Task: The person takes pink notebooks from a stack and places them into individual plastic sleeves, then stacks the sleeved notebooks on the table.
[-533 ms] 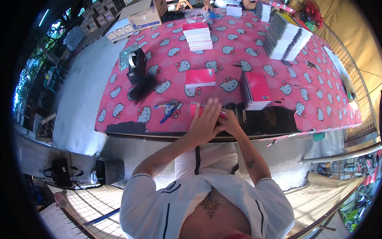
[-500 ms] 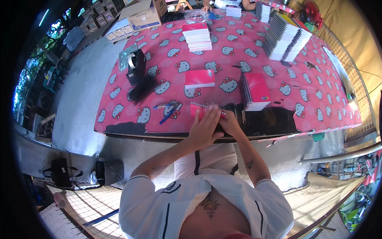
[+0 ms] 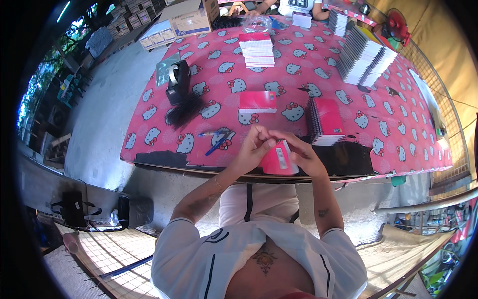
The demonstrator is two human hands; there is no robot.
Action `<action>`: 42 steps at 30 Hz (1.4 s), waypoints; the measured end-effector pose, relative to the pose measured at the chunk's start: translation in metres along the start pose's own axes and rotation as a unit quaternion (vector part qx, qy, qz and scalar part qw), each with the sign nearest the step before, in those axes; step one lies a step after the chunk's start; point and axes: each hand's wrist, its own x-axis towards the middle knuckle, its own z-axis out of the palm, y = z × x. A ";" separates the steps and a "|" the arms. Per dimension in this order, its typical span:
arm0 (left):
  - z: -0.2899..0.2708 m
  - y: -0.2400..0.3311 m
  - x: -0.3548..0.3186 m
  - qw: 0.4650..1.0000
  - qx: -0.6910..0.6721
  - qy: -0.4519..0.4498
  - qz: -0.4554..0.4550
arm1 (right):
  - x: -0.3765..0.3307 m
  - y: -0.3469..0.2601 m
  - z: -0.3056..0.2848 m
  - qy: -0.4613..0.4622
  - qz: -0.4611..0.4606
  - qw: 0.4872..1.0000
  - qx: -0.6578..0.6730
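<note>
A small pink spiral notebook (image 3: 274, 162) is between my hands at the near table edge, tilted, with a pale label strip on its cover. My left hand (image 3: 255, 148) pinches its spiral end with thumb and fingers. On the other side, my right hand (image 3: 304, 152) grips the spiral end and right edge, its fingers curled over the top. The binding is mostly hidden by my fingers. Just right of my hands lies a pile of pink spiral notebooks (image 3: 328, 117). Beyond my hands lies a low stack of pink-covered pads (image 3: 257, 101), and two pens (image 3: 217, 143) are left of them.
A black tape dispenser (image 3: 178, 84) and a black bristly bundle (image 3: 186, 110) are at the left. Farther back stand a notebook stack (image 3: 257, 50), tall spiral notebook stacks (image 3: 362, 57) and a cardboard box (image 3: 191, 20). Another person (image 3: 296, 7) is at the far side.
The notebook lay near the table edge under my flattened left hand. Now it is raised and turned, showing its label, and both hands have closed around its spiral end.
</note>
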 end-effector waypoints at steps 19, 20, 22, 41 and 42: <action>-0.119 0.025 -0.048 0.759 0.644 0.079 -0.046 | 0.038 0.038 0.029 0.146 -0.044 0.768 -0.622; -0.110 0.023 -0.048 0.856 0.480 0.147 -0.126 | 0.040 0.039 0.031 0.148 -0.035 0.768 -0.622; -0.081 0.028 -0.046 0.928 0.101 0.233 -0.272 | 0.039 0.037 0.037 0.149 -0.014 0.768 -0.623; -0.031 0.035 -0.037 0.816 0.577 0.042 -0.005 | 0.035 0.036 0.038 0.146 -0.024 0.776 -0.613; -0.036 0.039 -0.035 0.834 0.551 0.034 -0.007 | 0.033 0.029 0.037 0.139 -0.020 0.776 -0.615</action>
